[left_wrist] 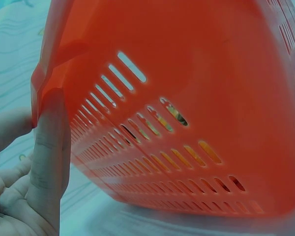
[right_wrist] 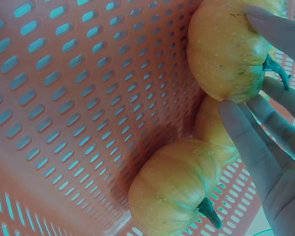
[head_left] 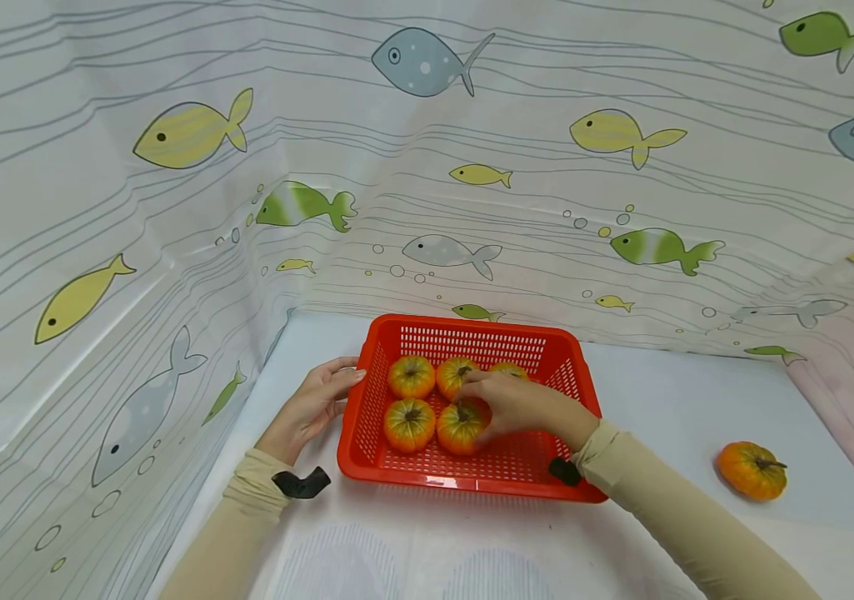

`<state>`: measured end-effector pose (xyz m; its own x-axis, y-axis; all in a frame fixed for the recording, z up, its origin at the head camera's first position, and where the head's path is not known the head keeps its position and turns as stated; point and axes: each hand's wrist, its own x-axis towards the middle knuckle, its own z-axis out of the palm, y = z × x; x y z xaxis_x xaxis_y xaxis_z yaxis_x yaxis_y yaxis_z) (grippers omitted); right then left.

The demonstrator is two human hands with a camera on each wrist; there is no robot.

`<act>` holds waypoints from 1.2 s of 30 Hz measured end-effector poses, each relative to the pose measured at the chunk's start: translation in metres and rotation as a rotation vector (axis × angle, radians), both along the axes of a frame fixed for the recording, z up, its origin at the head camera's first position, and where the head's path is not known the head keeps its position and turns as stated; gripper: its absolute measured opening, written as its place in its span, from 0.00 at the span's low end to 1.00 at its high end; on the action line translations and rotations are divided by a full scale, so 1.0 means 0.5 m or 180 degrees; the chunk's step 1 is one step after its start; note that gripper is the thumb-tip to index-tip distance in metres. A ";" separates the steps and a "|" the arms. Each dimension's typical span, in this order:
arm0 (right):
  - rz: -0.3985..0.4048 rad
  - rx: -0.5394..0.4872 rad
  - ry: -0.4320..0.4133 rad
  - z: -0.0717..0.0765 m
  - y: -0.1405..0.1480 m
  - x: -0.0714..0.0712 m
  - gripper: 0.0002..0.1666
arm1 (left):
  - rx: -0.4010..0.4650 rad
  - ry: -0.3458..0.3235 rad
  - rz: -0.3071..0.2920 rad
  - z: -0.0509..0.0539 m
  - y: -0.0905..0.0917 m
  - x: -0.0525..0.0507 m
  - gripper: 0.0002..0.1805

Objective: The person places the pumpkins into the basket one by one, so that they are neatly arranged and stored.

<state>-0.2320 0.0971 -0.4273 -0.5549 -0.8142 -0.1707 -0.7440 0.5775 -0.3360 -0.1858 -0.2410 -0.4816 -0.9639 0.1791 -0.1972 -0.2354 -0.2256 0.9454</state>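
Observation:
A red plastic basket with slotted walls holds several small orange pumpkins, among them a front-left pumpkin and a back-left pumpkin. My left hand pinches the basket's left rim; in the left wrist view its thumb and fingers lie on either side of that rim. Inside the basket, my right hand holds a pumpkin in the front row, its thumb and fingers spread around it. The right wrist view shows fingertips touching this pumpkin, with another pumpkin nearby. My right hand partly hides the back-row pumpkins.
One more pumpkin lies on the table to the right of the basket. A white curtain printed with fish and wavy lines encloses the table at the back and sides.

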 end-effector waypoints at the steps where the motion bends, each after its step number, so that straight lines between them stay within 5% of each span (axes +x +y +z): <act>1: -0.0009 0.0003 -0.0014 0.000 -0.001 0.000 0.37 | 0.0001 -0.0001 0.0003 0.000 0.000 0.000 0.24; 14: -0.0166 0.0017 -0.0195 -0.002 0.000 -0.001 0.40 | -0.0055 0.0018 0.0003 0.001 0.001 0.001 0.24; 36: -0.0145 -0.0057 -0.0109 0.017 0.006 0.001 0.39 | 0.0019 -0.0032 -0.0010 0.005 -0.001 0.002 0.27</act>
